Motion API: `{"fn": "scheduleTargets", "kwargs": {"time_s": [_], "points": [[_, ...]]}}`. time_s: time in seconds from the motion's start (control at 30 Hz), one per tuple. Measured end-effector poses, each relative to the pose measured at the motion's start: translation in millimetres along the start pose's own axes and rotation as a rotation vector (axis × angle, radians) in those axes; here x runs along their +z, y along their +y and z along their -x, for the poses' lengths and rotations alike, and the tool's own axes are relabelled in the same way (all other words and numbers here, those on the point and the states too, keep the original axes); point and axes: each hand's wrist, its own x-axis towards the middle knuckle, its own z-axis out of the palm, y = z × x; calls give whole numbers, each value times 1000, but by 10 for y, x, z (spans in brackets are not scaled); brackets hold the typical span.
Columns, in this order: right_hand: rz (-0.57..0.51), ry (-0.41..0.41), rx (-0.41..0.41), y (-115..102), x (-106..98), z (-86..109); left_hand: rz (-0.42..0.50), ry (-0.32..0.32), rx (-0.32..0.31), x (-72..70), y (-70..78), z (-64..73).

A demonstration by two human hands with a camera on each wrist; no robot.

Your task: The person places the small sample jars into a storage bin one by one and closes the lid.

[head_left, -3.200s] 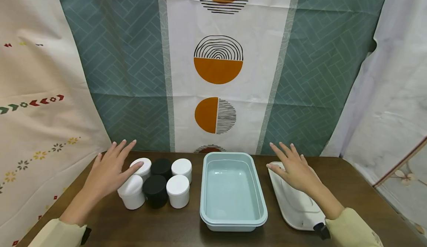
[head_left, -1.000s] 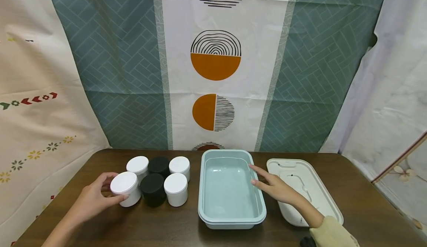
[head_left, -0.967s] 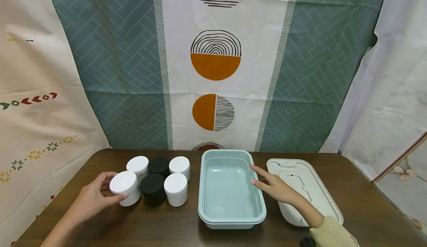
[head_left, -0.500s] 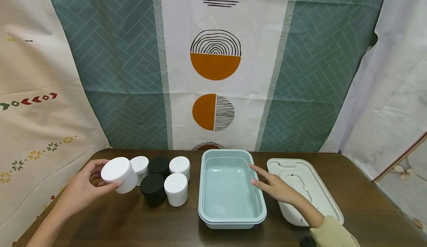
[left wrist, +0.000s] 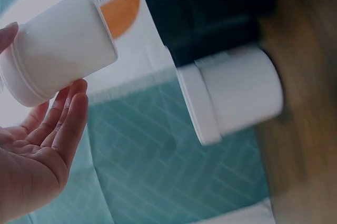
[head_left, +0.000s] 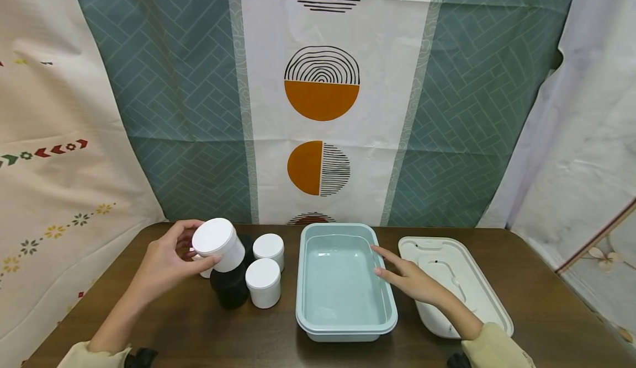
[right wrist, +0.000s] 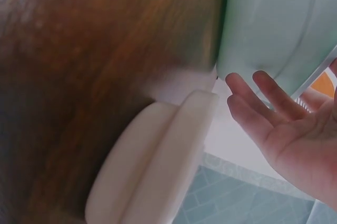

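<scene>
A white screw-lid jar (head_left: 218, 244) hangs tilted above the others, held by my left hand (head_left: 166, 263) between thumb and fingers; the left wrist view shows this lifted jar (left wrist: 63, 45) too. Below it stand a front black jar (head_left: 231, 291) and a mostly hidden back black jar (head_left: 247, 246). Another white jar (head_left: 205, 273) is nearly covered by the hand. To their right are two white jars, one in front (head_left: 264, 288) and one behind (head_left: 270, 246). My right hand (head_left: 409, 280) touches the right rim of a pale blue tub (head_left: 348, 329), fingers relaxed.
Right of the tub, a white rectangular lid (head_left: 464, 285) lies on the brown wooden table (head_left: 199, 335), partly beneath the right forearm. Patterned cloth (head_left: 199, 108) hangs behind the table, with more cloth at both sides.
My left hand has gripped the front left white jar, lifted it off the table, and carried it up and rightward over the black jars. The right hand came to the tub's rim earlier and stays there.
</scene>
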Motion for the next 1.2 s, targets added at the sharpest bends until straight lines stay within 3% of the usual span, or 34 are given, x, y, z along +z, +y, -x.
{"fn": "scheduleTargets", "kwargs": {"time_s": [0.3, 0.67, 0.77, 1.2], "points": [[-1, 5, -7, 0, 6, 0, 120, -93, 59, 340, 279, -155], [3, -2, -23, 13, 4, -2, 178, -206, 150, 789, 549, -273], [-1, -2, -19, 13, 4, -2, 184, -237, 177, 909, 612, -282], [-8, -16, -22, 11, 9, -4, 221, -395, 192, 1400, 809, -213]]}}
